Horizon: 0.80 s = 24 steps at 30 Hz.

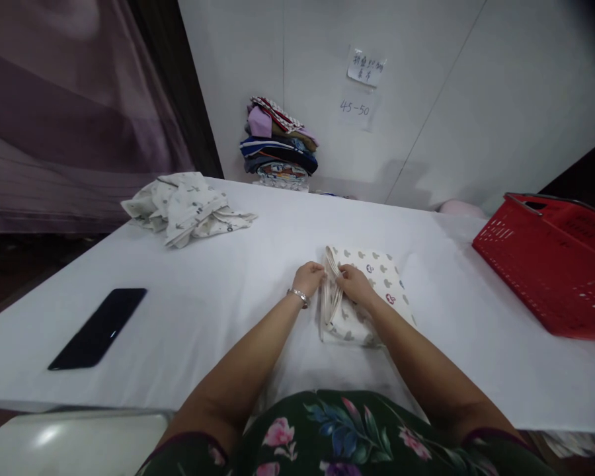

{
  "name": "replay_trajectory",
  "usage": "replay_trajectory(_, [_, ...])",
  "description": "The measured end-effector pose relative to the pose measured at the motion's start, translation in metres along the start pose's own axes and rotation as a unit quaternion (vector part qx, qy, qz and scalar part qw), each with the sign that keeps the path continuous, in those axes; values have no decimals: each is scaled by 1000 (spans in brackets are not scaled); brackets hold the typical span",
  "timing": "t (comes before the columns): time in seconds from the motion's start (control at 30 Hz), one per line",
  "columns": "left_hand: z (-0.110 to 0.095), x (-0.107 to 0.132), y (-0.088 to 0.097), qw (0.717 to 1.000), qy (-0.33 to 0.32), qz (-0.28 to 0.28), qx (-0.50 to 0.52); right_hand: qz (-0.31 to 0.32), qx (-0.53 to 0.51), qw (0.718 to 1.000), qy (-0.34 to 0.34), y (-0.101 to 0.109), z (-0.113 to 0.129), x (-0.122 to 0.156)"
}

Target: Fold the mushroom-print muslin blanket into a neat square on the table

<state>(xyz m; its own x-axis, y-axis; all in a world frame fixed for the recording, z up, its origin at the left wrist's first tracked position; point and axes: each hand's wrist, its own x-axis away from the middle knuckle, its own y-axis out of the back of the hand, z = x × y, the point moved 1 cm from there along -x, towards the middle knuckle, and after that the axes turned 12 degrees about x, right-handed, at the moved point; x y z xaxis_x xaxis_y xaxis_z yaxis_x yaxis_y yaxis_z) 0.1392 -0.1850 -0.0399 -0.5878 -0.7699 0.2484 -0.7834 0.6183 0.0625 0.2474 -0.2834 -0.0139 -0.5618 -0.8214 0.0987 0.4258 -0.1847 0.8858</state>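
Observation:
A cream cloth with grey and a few coloured mouse-head-like prints lies folded in layers on the white-covered table, in front of me. At its left edge, where the layers show, my left hand pinches the cloth between thumb and fingers; a bracelet circles that wrist. My right hand grips the same layered edge from above, a little further right, with its fingers closed on the fabric. What lies under the right palm is hidden.
A crumpled white printed cloth lies at the table's far left. Nearer sits a dark flat slab. A red plastic basket stands at the right. Folded fabrics are stacked by the wall beyond the white table.

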Motion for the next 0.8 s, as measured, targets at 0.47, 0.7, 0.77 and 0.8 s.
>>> replay_trajectory(0.47, [3, 10, -2, 982, -10, -11, -186, -2, -23, 1000, -3, -1, -1, 3])
replay_trajectory(0.7, [-1, 9, -5, 981, -11, -3, -192, -7, -9, 1000, -3, -2, 0, 1])
replay_trajectory(0.77, [-3, 9, -6, 984, -18, 6, -176, -6, 0, 1000, -4, -2, 0, 0])
replay_trajectory(0.8, [-4, 9, -6, 986, -21, 10, -166, -5, 4, 1000, -4, -2, 0, 0])
